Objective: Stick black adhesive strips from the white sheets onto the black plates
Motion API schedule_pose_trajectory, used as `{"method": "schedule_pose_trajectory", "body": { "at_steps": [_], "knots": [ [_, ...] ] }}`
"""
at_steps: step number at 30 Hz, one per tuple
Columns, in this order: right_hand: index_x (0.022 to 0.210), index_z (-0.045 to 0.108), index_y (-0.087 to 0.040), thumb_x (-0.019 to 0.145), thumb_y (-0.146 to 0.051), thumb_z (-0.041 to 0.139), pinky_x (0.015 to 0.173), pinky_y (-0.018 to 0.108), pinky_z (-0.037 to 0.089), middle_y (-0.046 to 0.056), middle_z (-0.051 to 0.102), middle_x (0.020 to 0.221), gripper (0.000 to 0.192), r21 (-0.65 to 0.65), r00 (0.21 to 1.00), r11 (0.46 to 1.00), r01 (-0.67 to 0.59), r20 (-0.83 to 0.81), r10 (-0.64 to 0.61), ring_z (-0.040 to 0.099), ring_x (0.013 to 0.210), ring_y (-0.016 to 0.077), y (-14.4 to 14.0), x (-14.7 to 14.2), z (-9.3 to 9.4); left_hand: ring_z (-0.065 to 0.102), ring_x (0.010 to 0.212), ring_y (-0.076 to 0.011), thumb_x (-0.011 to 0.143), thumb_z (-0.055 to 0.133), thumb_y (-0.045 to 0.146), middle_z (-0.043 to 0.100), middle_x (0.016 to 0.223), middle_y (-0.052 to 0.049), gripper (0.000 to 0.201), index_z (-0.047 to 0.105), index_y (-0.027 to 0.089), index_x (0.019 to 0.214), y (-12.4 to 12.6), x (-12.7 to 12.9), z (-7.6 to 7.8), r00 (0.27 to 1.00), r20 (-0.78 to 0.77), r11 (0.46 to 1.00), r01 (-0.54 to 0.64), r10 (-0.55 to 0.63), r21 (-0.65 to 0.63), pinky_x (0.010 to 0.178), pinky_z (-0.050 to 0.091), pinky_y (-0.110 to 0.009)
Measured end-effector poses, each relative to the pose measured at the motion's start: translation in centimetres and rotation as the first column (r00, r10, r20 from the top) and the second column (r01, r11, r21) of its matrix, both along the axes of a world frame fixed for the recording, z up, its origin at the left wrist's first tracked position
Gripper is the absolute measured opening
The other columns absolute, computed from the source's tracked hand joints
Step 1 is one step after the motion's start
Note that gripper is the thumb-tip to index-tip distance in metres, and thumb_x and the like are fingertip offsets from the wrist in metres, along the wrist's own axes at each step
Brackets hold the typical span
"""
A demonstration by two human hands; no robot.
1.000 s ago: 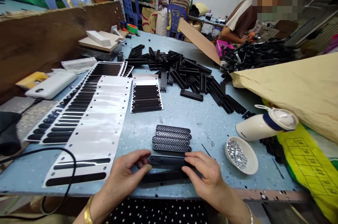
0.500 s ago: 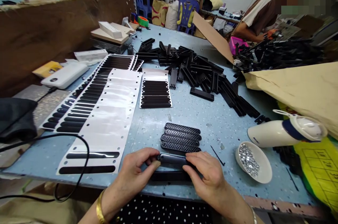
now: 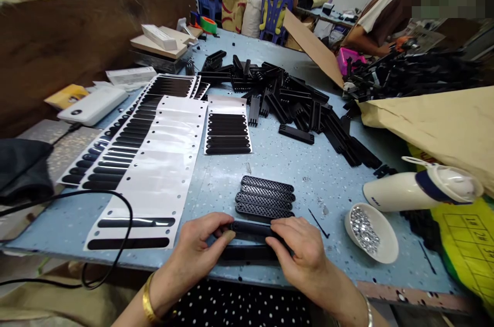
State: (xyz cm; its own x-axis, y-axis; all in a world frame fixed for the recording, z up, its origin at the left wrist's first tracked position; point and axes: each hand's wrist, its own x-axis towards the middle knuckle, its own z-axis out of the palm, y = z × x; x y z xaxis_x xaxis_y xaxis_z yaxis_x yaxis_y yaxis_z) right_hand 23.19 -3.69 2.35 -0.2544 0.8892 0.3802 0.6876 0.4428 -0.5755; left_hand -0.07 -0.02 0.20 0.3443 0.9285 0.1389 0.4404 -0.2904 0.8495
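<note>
Between my two hands is a narrow black plastic bar (image 3: 251, 229) with a rounded end. My left hand (image 3: 208, 244) pinches its left end between thumb and fingers. At the other end, my right hand (image 3: 299, 244) grips it the same way, fingers on the far side and thumb nearer me. Just below it, a second black bar (image 3: 249, 255) lies on the table near the front edge. Beyond my fingers, several black bars with a perforated, mesh-like top (image 3: 265, 197) lie side by side. A sticker sheet (image 3: 154, 203) with black strips spreads to the left of my left hand.
A white bowl (image 3: 388, 250) of small shiny metal pieces and a white bottle (image 3: 397, 193) are at right. A heap of black plastic parts (image 3: 278, 90) covers the table's back. A small sticker sheet (image 3: 228, 134) lies mid-table. A black cable (image 3: 125, 203) loops at left. A person's arm (image 3: 363, 41) shows behind.
The held bar has tilted slightly, its upper face now showing less shine. Both hands keep their hold in nearly the same place. The camera view has shifted a little.
</note>
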Motion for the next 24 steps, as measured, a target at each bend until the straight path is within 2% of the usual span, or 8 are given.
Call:
{"method": "schedule_pose_trajectory", "body": {
  "at_steps": [13, 24],
  "knots": [
    [0.089, 0.07, -0.017, 0.086, -0.011, 0.058, 0.07, 0.039, 0.05, 0.009, 0.073, 0.088, 0.014, -0.053, 1.0, 0.999, 0.001, 0.016, -0.001, 0.067, 0.076, 0.0231, 0.14, -0.05, -0.06, 0.067, 0.063, -0.0124, 0.084, 0.061, 0.021, 0.074, 0.076, -0.001, 0.015, 0.07, 0.018, 0.095, 0.12, 0.08, 0.61, 1.0, -0.01, 1.0, 0.007, -0.007, 0.001, 0.061, 0.055, -0.023],
    [0.088, 0.071, -0.015, 0.086, -0.011, 0.058, 0.069, 0.04, 0.05, 0.009, 0.073, 0.086, 0.014, -0.037, 0.999, 0.999, 0.014, 0.042, -0.013, 0.067, 0.076, 0.0234, 0.16, -0.2, -0.05, 0.067, 0.064, -0.0121, 0.084, 0.062, 0.02, 0.074, 0.077, 0.0, 0.014, 0.07, 0.019, 0.095, -0.15, -0.06, 0.45, 1.0, -0.02, 1.0, 0.005, -0.005, 0.003, 0.061, 0.055, -0.023]
  ]
}}
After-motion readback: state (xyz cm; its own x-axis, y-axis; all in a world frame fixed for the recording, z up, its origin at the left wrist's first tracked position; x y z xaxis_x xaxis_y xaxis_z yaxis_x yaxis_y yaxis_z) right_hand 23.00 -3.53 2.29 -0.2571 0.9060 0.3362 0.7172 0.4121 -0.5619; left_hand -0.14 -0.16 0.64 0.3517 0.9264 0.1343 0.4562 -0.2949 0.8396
